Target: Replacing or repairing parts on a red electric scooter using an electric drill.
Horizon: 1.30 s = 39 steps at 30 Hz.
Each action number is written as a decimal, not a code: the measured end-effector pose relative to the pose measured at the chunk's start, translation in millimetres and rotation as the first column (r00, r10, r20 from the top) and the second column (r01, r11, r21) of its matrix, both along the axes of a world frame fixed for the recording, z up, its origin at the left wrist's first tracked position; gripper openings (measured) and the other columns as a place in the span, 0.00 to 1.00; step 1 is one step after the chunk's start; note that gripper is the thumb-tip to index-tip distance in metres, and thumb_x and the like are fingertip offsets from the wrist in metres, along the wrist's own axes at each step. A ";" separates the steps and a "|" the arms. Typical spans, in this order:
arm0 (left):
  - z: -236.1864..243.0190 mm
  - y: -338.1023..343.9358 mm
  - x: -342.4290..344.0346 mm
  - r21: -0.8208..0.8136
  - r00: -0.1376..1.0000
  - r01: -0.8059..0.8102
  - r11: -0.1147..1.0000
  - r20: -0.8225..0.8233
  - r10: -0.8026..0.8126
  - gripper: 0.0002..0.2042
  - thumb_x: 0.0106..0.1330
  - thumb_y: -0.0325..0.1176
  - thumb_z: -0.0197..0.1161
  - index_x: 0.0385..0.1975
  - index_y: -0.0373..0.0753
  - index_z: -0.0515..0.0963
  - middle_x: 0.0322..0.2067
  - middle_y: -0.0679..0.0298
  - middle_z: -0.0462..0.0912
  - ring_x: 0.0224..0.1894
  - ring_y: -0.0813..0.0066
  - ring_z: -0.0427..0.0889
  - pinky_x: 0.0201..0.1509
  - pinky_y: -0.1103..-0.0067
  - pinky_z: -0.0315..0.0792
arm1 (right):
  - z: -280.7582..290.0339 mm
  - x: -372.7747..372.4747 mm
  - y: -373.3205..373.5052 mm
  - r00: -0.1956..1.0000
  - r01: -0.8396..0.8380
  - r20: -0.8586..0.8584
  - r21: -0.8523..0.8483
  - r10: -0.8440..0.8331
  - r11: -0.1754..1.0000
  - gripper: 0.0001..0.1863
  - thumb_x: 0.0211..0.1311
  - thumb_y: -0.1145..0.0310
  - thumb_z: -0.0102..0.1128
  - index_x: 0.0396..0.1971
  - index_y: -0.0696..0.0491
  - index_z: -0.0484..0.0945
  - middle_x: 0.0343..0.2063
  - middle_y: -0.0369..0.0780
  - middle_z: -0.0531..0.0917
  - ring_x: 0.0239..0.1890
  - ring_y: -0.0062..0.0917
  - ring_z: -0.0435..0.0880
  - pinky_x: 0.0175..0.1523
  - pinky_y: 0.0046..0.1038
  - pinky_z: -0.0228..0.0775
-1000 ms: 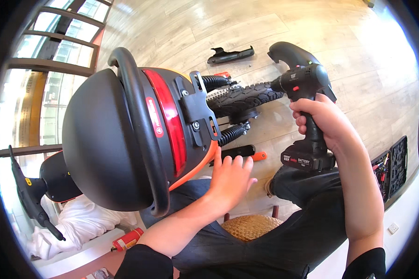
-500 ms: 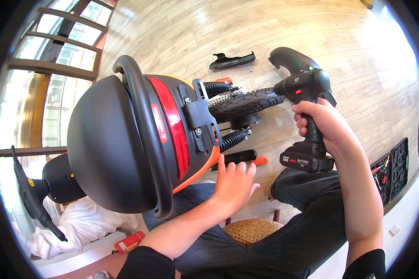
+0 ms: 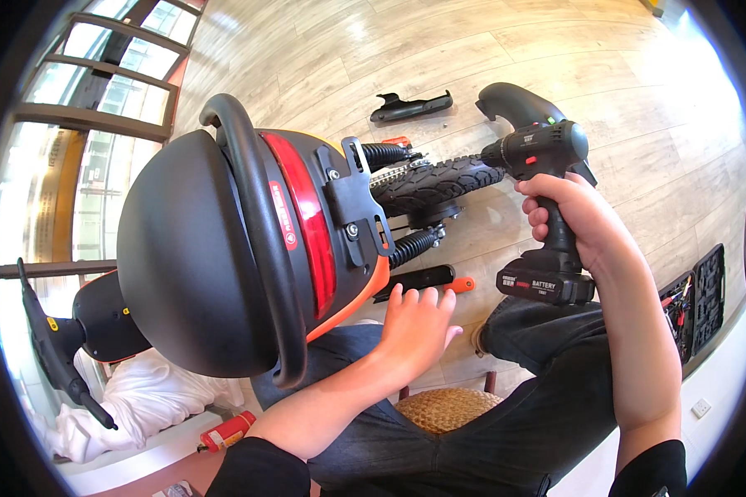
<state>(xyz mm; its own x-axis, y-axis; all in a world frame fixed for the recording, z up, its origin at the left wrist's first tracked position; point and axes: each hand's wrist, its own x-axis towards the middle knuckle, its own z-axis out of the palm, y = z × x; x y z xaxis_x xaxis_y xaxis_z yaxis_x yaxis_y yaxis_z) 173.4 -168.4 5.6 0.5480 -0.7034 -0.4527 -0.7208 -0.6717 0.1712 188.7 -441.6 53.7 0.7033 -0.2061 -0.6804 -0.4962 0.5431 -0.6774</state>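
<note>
At the far left we see the scooter's handlebar (image 3: 54,335), then its rounded black seat (image 3: 178,248), which looks smooth and firmly padded. Wrapping the seat's back is a thick black grab bar (image 3: 259,240); the scooter looks heavy, so we judge this stout bar the sound place to hold it. The red tail light (image 3: 307,219) beside it seems hard, glossy and easier to crack, so we would keep pressure off it. Next comes the flat black slotted bracket (image 3: 365,199), fixed to the tail by bolts; it looks like stiff, thin metal, best pinched by its long edges.

Just below the bracket, near the scooter's orange edge, is our left grip (image 3: 414,331), fingers apart and holding nothing; we cannot tell whether a fingertip touches the edge. Farther right runs the knobbly rear tyre (image 3: 443,182), grippy and firm to our eye.

Its far end meets, in our view, the nose of the black cordless drill (image 3: 555,240), held upright at the right of the scooter; contact we cannot tell. Our right grip (image 3: 584,217) is wrapped around the drill's handle. The blocky battery probably makes the base heavy, so high on the handle is a sensible hold. Farther right lies an open tool case (image 3: 709,298).
</note>
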 end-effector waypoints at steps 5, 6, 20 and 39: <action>-0.6 -1.6 -1.8 -0.012 0.999 0.029 1.000 -0.022 -0.029 0.28 0.66 0.46 0.69 0.62 0.39 0.76 0.46 0.56 0.81 0.51 0.54 0.80 0.65 0.55 0.67 | -1.1 -2.8 -3.0 1.000 -0.010 0.011 0.019 0.010 1.000 0.07 0.64 0.71 0.65 0.29 0.54 0.75 0.19 0.33 0.78 0.18 0.15 0.74 0.23 0.19 0.69; -0.2 -1.7 -2.3 -0.010 0.998 0.050 0.999 -0.035 -0.051 0.28 0.66 0.46 0.69 0.63 0.39 0.76 0.45 0.56 0.81 0.50 0.54 0.80 0.63 0.56 0.69 | 0.7 -3.0 -3.1 0.999 -0.023 0.023 0.032 0.022 0.999 0.07 0.64 0.71 0.65 0.30 0.54 0.76 0.19 0.33 0.78 0.18 0.14 0.74 0.23 0.19 0.69; 213.9 30.7 4.2 -0.755 0.846 0.157 0.637 -0.230 -0.481 0.15 0.64 0.44 0.73 0.41 0.39 0.83 0.36 0.61 0.85 0.37 0.65 0.85 0.45 0.73 0.74 | 31.5 -33.6 -5.1 0.851 -0.193 0.523 0.235 0.043 0.953 0.30 0.68 0.70 0.58 0.67 0.65 0.65 0.25 0.31 0.71 0.21 0.12 0.68 0.28 0.18 0.65; 197.7 8.1 37.1 -0.659 0.649 -0.043 0.751 0.554 0.522 0.22 0.65 0.36 0.72 0.60 0.47 0.81 0.25 0.67 0.79 0.28 0.69 0.78 0.37 0.73 0.74 | 23.4 -59.5 -11.1 0.454 -0.448 0.302 -0.736 0.838 0.507 0.17 0.47 0.77 0.74 0.40 0.55 0.85 0.30 0.38 0.87 0.32 0.22 0.84 0.41 0.29 0.78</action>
<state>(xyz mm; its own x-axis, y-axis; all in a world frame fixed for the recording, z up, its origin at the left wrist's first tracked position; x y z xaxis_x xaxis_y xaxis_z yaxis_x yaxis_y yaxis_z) 210.5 -160.3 203.2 0.7294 -0.4249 0.5362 -0.5690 -0.8119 0.1306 129.2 -452.7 77.1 0.9356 0.3498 -0.0482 0.0534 -0.2750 -0.9599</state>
